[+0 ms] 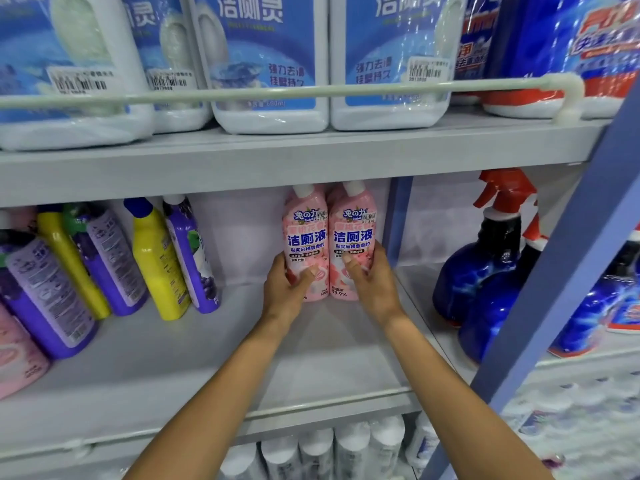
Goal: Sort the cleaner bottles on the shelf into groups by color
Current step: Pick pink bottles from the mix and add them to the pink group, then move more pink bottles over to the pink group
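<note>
Two pink cleaner bottles stand upright side by side at the back right of the middle shelf (311, 358). My left hand (285, 292) grips the left pink bottle (304, 230) low on its body, thumb across the label. My right hand (372, 285) grips the right pink bottle (351, 233) the same way. To the left, purple bottles (188, 251) and yellow bottles (156, 258) lean mixed together in a row. Another pink bottle (14, 351) lies at the far left edge.
White-and-blue bottles (270, 64) fill the upper shelf behind a rail (311, 88). Dark blue spray bottles with red triggers (481, 258) stand in the right bay past a blue divider (398, 220). A blue upright (554, 289) crosses the right side. White bottles (346, 448) sit below.
</note>
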A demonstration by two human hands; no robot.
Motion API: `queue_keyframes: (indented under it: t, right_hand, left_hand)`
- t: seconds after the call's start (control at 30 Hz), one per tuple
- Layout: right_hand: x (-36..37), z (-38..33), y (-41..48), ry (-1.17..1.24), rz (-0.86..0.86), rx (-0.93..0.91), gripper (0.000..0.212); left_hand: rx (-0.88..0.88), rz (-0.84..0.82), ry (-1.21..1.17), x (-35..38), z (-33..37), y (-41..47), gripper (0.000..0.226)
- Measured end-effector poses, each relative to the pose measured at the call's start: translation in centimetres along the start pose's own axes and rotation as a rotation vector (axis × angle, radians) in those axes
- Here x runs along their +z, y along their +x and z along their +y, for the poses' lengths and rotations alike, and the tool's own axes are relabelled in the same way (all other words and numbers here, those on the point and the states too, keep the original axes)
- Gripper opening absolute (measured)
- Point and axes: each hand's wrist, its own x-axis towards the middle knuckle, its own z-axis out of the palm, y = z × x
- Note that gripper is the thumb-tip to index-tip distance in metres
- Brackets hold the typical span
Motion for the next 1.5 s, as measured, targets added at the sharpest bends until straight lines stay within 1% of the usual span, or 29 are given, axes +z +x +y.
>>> queue_keyframes:
  t: [0.1, 0.23, 0.33, 0.47, 0.67, 0.73, 0.8, 0.83, 0.9, 0.97, 1.07, 1.13, 1.2, 1.27, 1.37, 1.4, 1.5]
  right_hand:
    - [0.0, 0.4, 0.4, -0.036, 0.024, 0.029, 0.051]
    - [0.2, 0.1, 0.3, -0.050, 0.043, 0.046, 0.050]
    - [-0.1, 0.1, 0.2, -0.062, 0.024, 0.045, 0.051]
    - [-0.6, -0.3, 0.0, -0.092, -0.011, 0.059, 0.053]
    - [-1.3, -1.3, 0.1, -0.124, -0.085, 0.103, 0.047]
    - [-1.6, -1.1, -0.2, -0.138, -0.070, 0.140, 0.050]
    - [-1.7, -1.0, -0.8, -0.177, -0.056, 0.172, 0.056]
    - [-1.6, -0.8, -1.3, -0.192, -0.039, 0.200, 0.060]
    - [-0.8, -1.3, -2.7, -0.197, 0.014, 0.234, 0.068]
    - [0.8, -2.1, -4.5, -0.192, 0.056, 0.243, 0.062]
    - [4.5, -3.7, -7.3, -0.181, 0.067, 0.249, 0.069]
    - [7.6, -5.1, -9.1, -0.159, 0.039, 0.232, 0.066]
    - [11.1, -6.6, -10.8, -0.136, -0.036, 0.211, 0.062]
    - [14.9, -8.1, -12.7, -0.125, -0.112, 0.187, 0.054]
    - [20.3, -9.5, -15.6, -0.104, -0.204, 0.124, 0.026]
    - [22.1, -9.8, -16.6, -0.096, -0.247, 0.110, 0.026]
    - [26.9, -11.4, -18.9, -0.083, -0.367, 0.085, 0.051]
  left_hand:
    - [0.012, 0.006, 0.039, -0.3, 0.1, 0.0, 0.043]
    - [0.031, -0.004, 0.048, -0.6, 0.5, -0.4, 0.054]
    - [0.045, -0.015, 0.071, -0.9, 0.4, -0.5, 0.049]
    - [0.040, -0.034, 0.087, -1.2, 0.5, -0.6, 0.053]
    - [-0.044, -0.122, 0.073, -2.6, 1.9, -0.3, 0.037]
    - [-0.070, -0.105, 0.060, -3.6, 2.5, -0.6, 0.041]
    - [-0.099, -0.057, 0.075, -4.8, 2.9, -1.2, 0.053]
    - [-0.107, -0.037, 0.076, -5.6, 3.1, -1.7, 0.054]
    - [-0.117, 0.007, 0.055, -7.2, 3.2, -2.9, 0.050]
    - [-0.120, 0.055, 0.042, -9.3, 3.5, -4.5, 0.043]
    - [-0.095, 0.117, 0.029, -13.6, 4.8, -7.5, 0.031]
    - [-0.092, 0.138, 0.034, -17.7, 5.7, -9.3, 0.022]
    - [-0.065, 0.163, 0.059, -22.3, 6.3, -11.4, 0.020]
    - [-0.036, 0.215, 0.070, -27.1, 6.6, -13.5, 0.017]
    - [-0.014, 0.334, 0.070, -33.7, 6.8, -16.5, 0.017]
    - [-0.009, 0.372, 0.079, -35.6, 6.9, -17.1, 0.019]
    - [0.005, 0.472, 0.123, -40.6, 7.6, -18.3, 0.019]
